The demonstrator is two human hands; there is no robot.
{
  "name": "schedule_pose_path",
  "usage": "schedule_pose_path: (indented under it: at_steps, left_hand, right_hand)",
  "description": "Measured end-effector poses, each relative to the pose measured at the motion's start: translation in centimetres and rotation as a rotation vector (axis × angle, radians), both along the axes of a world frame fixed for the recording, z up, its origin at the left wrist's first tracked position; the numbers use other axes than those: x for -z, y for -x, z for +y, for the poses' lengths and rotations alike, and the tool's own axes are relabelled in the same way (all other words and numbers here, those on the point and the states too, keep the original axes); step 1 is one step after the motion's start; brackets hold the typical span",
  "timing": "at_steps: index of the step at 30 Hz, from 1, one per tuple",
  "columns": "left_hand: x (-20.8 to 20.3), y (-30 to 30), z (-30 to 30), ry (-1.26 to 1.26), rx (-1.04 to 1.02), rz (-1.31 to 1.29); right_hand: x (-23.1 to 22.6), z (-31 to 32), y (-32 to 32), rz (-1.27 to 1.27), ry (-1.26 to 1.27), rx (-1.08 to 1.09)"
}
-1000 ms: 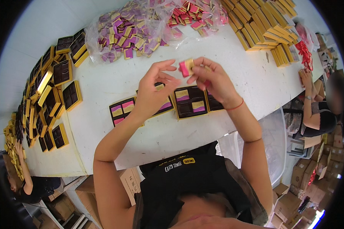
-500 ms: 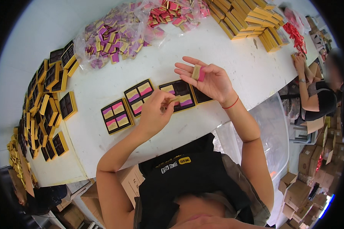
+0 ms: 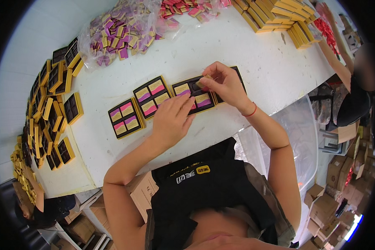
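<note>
Four-cell boxes with dark trays and gold sides stand in a row on the white table. The leftmost box (image 3: 119, 132) holds small wrapped pieces with gold and pink or purple faces, and the second box (image 3: 151, 82) holds similar ones. My right hand (image 3: 229, 89) pinches a small gold-and-pink wrapped piece (image 3: 201, 83) over the upper right cell of the third box (image 3: 213, 107). My left hand (image 3: 171, 121) lies with fingers stretched over that box's lower left cell, touching a pink piece there. Part of the fourth box (image 3: 236, 71) is behind my right hand.
Clear bags of purple pieces (image 3: 123, 35) and red-pink pieces (image 3: 183, 12) lie at the back. Dark-tray boxes (image 3: 50, 112) pile up at the left. Gold boxes (image 3: 275, 16) are stacked at the far right, near another person's arm (image 3: 335, 62).
My right hand has turned from palm up to a pinch and moved down-left over the third box with its piece. My left hand's fingers have straightened out and let go.
</note>
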State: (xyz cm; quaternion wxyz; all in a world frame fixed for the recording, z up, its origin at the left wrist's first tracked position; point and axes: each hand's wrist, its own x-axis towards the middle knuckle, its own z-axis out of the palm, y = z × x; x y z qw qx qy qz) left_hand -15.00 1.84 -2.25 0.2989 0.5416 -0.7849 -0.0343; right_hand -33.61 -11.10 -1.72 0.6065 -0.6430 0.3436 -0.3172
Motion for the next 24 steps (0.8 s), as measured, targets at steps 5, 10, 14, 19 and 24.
schedule_pose_path:
  at_steps: [5,10,14,19,24]
  left_hand:
    - [1.8,0.1,1.0,0.041,0.035,-0.302]
    - [1.8,0.1,1.0,0.039,0.041,-0.309]
    - [0.7,-0.1,0.9,0.015,0.071,-0.268]
    - [-1.5,-3.0,-5.0,-0.323,0.069,0.052]
    - [-0.7,-5.8,-23.5,0.056,-0.115,0.188]
  right_hand:
    - [0.0,0.2,-0.6,0.297,0.466,-0.022]
    - [-0.1,-1.3,-0.4,0.501,0.799,-0.078]
    - [-0.7,-0.9,0.6,0.471,1.063,-0.348]
    - [-1.9,-4.8,1.1,0.434,1.112,-0.403]
    - [-0.6,-20.7,-5.5,0.565,0.913,0.000]
